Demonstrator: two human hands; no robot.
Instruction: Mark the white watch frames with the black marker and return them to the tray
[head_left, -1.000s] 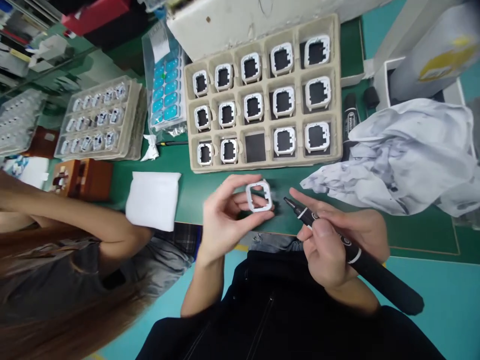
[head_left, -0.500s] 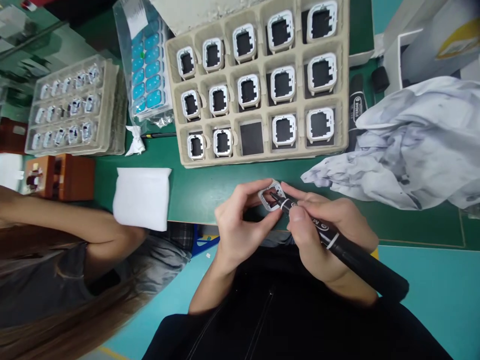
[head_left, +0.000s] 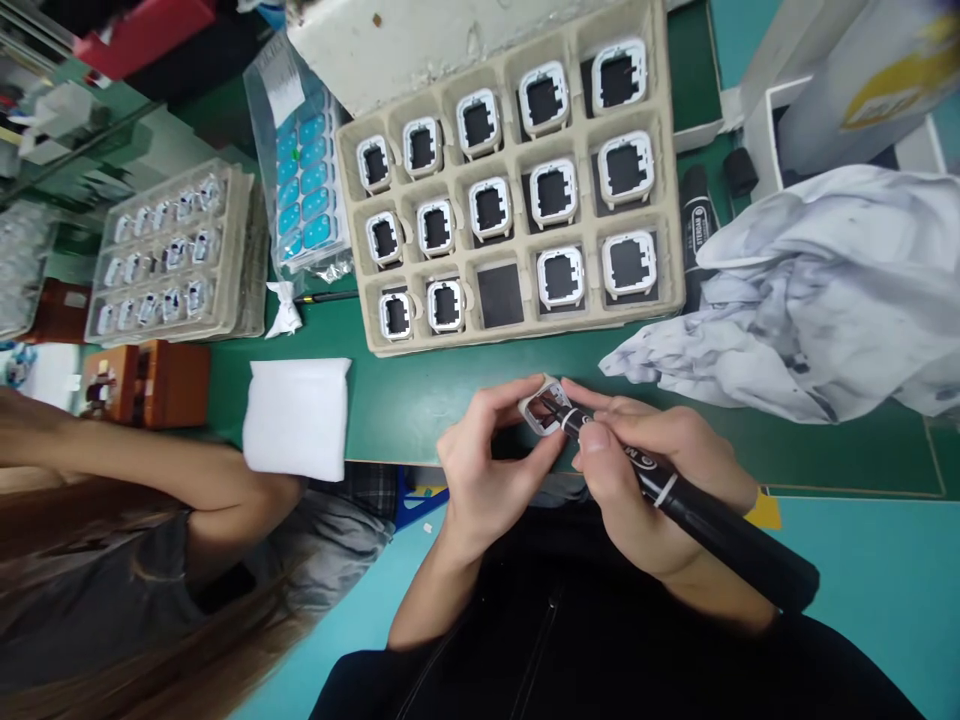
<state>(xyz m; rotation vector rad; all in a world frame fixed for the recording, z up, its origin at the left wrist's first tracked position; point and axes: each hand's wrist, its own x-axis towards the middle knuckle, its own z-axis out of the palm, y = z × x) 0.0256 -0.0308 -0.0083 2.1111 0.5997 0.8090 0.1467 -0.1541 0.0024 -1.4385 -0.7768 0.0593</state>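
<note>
Between thumb and forefinger, my left hand [head_left: 495, 465] pinches a small whitish square frame [head_left: 534, 412], shaped like a watch case with an open middle. My right hand [head_left: 649, 465] is closed around a thick black marker pen [head_left: 709, 520]. The dark tip of the marker reaches into the frame's opening; exactly where it touches I cannot make out. Fingertips of my right hand rest close by the frame's far edge. Beyond both hands lies a beige compartment tray [head_left: 450, 343] with similar white frames, one in most compartments. A front-row compartment [head_left: 500, 296] shows only its dark bottom.
Right of the tray lie another marker [head_left: 697, 230], a black cap [head_left: 741, 172] and a crumpled stained cloth [head_left: 810, 290]. Leftward are a folded white cloth [head_left: 296, 415], blue parts in a bag [head_left: 304, 190], stacked clear trays [head_left: 169, 255] and a co-worker's bent arm [head_left: 187, 465].
The camera view has shifted slightly, so the tray and bench items appear lower. The frame has tilted a little in my left hand, while the marker tip stays inside it.
</note>
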